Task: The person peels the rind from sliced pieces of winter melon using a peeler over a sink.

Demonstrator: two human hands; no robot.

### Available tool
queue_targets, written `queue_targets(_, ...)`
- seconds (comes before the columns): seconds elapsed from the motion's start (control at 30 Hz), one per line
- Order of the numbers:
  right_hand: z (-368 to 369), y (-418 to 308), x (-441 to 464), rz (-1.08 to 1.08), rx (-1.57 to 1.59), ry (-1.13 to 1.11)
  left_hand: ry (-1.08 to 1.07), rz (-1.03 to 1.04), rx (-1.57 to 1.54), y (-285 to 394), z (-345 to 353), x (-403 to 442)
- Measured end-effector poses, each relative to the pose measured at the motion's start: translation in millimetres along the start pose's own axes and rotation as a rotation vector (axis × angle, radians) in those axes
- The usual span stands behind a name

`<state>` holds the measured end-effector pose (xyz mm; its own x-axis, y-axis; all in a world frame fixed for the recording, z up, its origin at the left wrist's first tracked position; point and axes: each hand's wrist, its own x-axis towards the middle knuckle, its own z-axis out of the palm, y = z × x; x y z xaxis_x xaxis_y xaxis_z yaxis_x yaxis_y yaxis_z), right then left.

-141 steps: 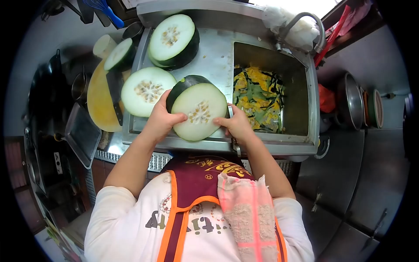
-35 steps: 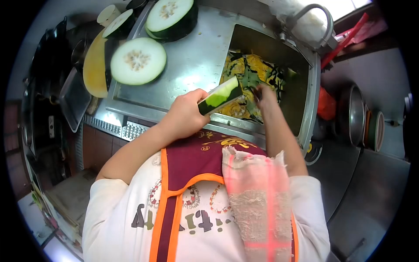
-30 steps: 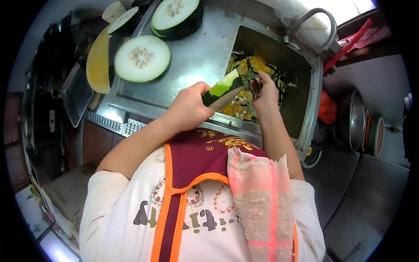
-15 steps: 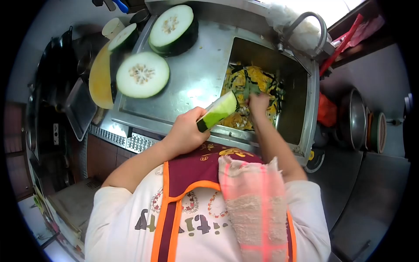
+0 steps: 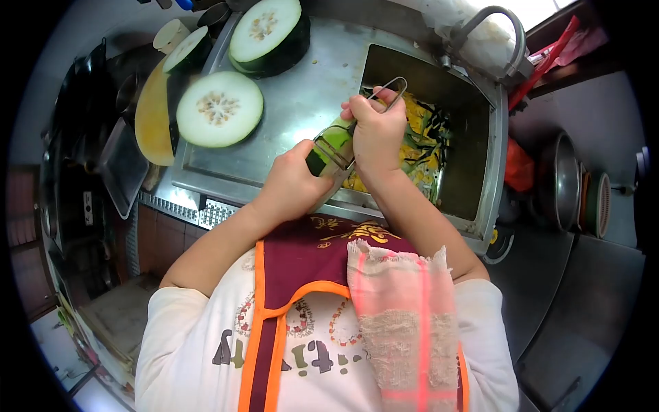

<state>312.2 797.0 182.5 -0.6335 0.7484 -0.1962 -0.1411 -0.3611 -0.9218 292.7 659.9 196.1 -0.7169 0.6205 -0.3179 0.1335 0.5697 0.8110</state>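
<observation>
My left hand (image 5: 292, 180) is closed around the near end of a winter melon piece (image 5: 316, 163), which has dark green skin and paler green peeled patches. In my right hand (image 5: 379, 134) is a metal peeler (image 5: 398, 84) with a looped wire handle. Its blade end lies across the melon piece, close to my left fingers. Part of the piece is hidden behind both hands. Below and beyond my right hand, yellow and dark green peelings (image 5: 427, 147) cover the bottom of the sink (image 5: 467, 165).
Cut winter melon pieces stand on the steel counter (image 5: 309, 75): a round one (image 5: 220, 110), a large one behind (image 5: 268, 31) and a smaller one (image 5: 188, 51). A yellow-orange piece (image 5: 152, 117) sits at the counter's left edge. A curved faucet (image 5: 504, 14) rises behind the sink.
My right hand has come up out of the sink toward me, and the peeler now rests on the melon piece. My left hand still holds the piece, now turned and lower.
</observation>
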Motion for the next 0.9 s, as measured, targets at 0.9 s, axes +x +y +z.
queue_targets(0.9,-114.9,106.0,45.4,0.467,-0.012,0.361,-0.007,0.405,0.040,-52.9,-12.2,-27.6)
